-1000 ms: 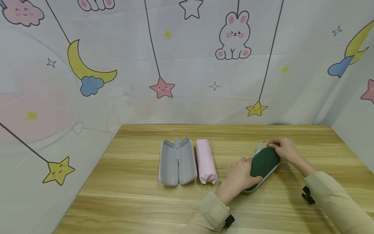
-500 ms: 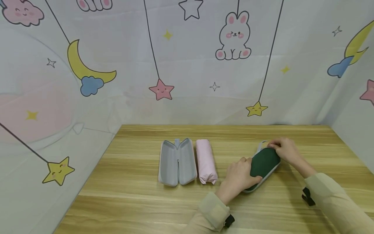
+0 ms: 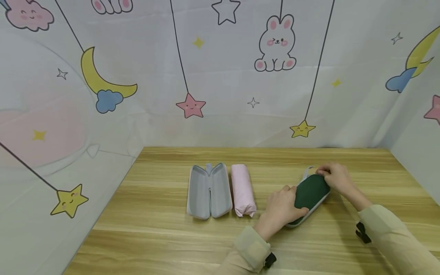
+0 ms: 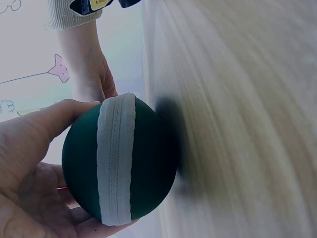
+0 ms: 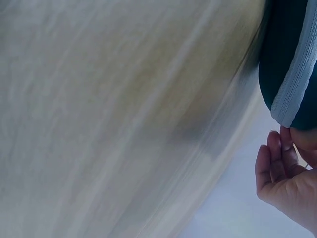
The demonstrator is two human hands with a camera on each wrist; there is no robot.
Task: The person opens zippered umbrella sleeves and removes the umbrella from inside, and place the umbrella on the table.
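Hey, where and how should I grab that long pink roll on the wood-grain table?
Probably across the middle of the long, pink, fabric-looking roll, coming from above, thumb and fingers on its long sides: it lies flat, narrow and rounded. The open, light grey, two-halved case sits close along its left, so the right side likely gives more finger room.

Room to pass ran along the table's (image 3: 151,240) left and far edges. The open case (image 3: 220,194) and roll (image 3: 242,189) left barely a gap between them; nearer the right edge, the left hand (image 3: 280,206), green case (image 3: 313,191) and right hand (image 3: 336,178) stood in the way.
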